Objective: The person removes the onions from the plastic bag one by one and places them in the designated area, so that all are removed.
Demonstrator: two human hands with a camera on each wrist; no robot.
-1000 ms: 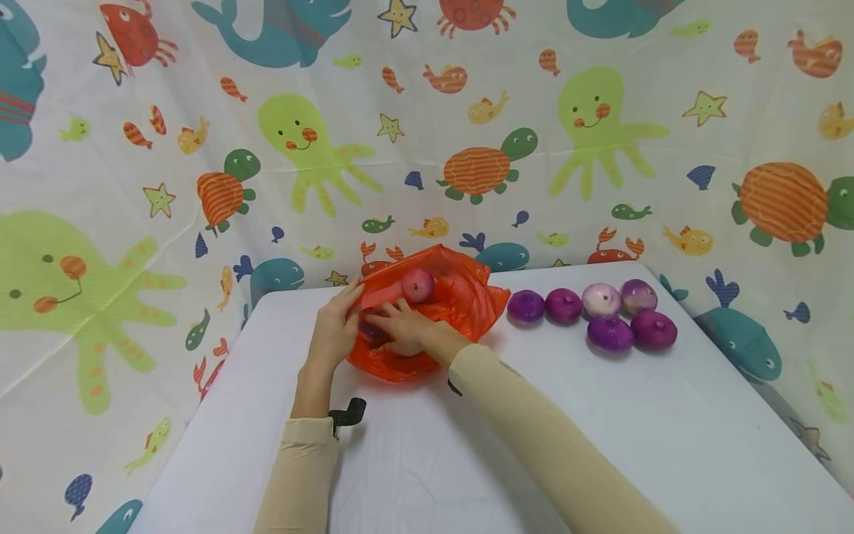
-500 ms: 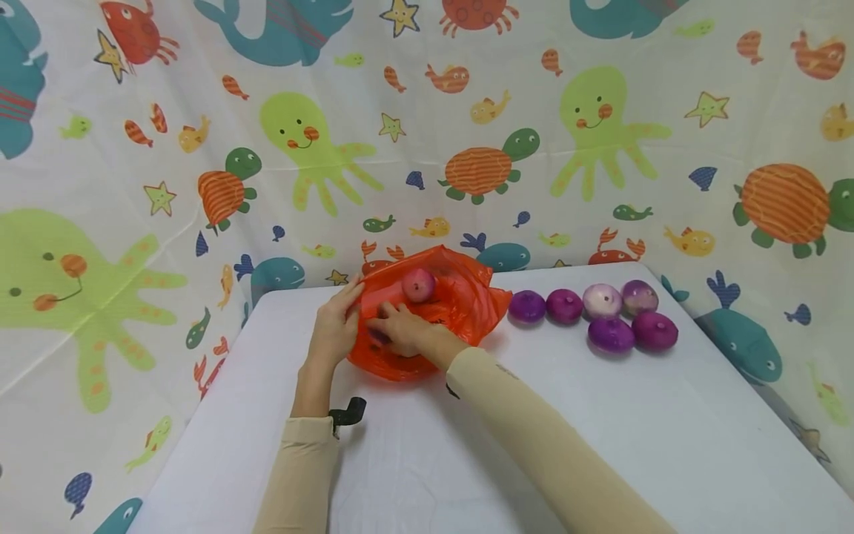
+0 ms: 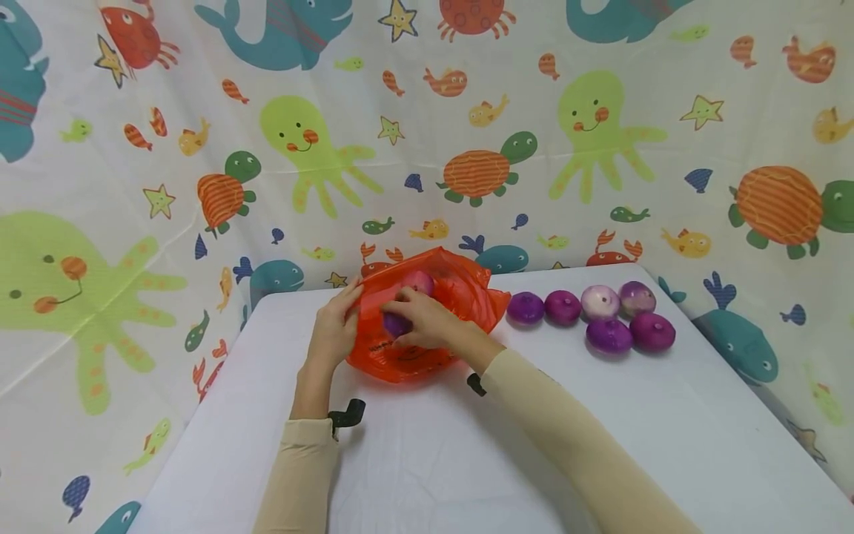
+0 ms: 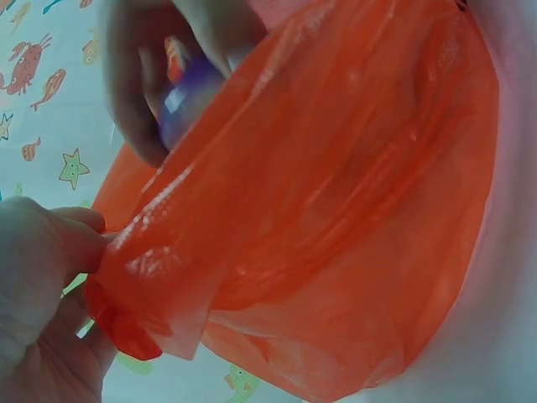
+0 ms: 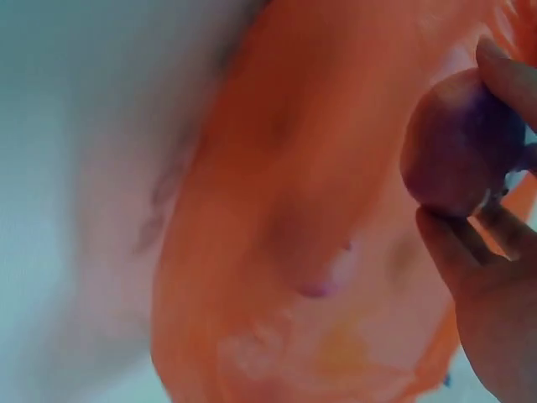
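A red onion (image 3: pixel 396 325) is in my right hand (image 3: pixel 430 319), gripped between thumb and fingers over the mouth of an orange plastic bag (image 3: pixel 467 285). Up close in the right wrist view, the same onion (image 5: pixel 457 147) looks round and dark purple, fingers curled about it. My left hand (image 3: pixel 333 326) pinches the bag's left edge and holds it up; in the left wrist view the thumb and fingers (image 4: pixel 80 243) close on the plastic. Another, pinker onion (image 3: pixel 422 280) lies inside the bag at the back, partly covered by my right hand.
To the right of the bag, several red onions (image 3: pixel 608 335) sit grouped on the white table (image 3: pixel 400 460). Behind the table hangs a white curtain (image 3: pixel 414 111) printed with sea animals. Both wrists carry small black cameras (image 3: pixel 348 413).
My right hand has risen out of the bag's left side and moved right, bringing a purple onion up in its grip. The left hand keeps its place on the bag's edge.
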